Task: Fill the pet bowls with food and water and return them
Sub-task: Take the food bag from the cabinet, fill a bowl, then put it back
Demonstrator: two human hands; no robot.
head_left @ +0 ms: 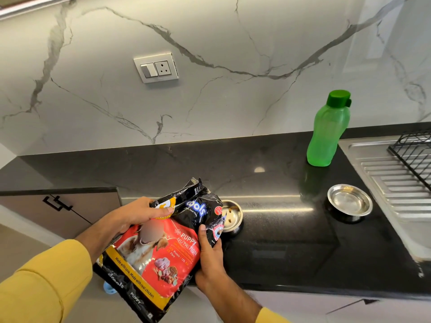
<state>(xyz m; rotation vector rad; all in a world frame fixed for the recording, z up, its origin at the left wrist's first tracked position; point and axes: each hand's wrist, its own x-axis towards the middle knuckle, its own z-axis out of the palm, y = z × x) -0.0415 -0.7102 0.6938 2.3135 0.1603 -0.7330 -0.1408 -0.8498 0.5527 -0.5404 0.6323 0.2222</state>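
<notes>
closest to me, a person in yellow sleeves (44, 283) holds a puppy food bag (161, 250) in both hands at the front edge of the black counter (291, 248). the right hand (210, 257) grips the bag's right side, thumb laid up along the front of the pack and fingers wrapped out of sight behind it. the left hand (137, 215) clutches the crumpled upper part of the bag, fingers curled over the fold, thumb pressed on the yellow patch. the bag is tilted, its top leaning toward the right and hanging over a small steel bowl (232, 216) that sits on the counter just behind it (a few brown kibble pieces lie inside, the rest of the bowl hidden by the bag). something small and blue (109, 287) peeks out from under the bag's lower edge; i cannot tell what it is.

further right on the counter stands a second steel bowl (349, 202), shiny inside, well apart from the first and near the steel drainboard (396, 180), where a black wire rack (415, 150) rests. behind that bowl, a green water bottle (326, 134) stands upright with its cap on, close to the marble wall (233, 66). on the wall is a switch and socket plate (155, 67).
</notes>
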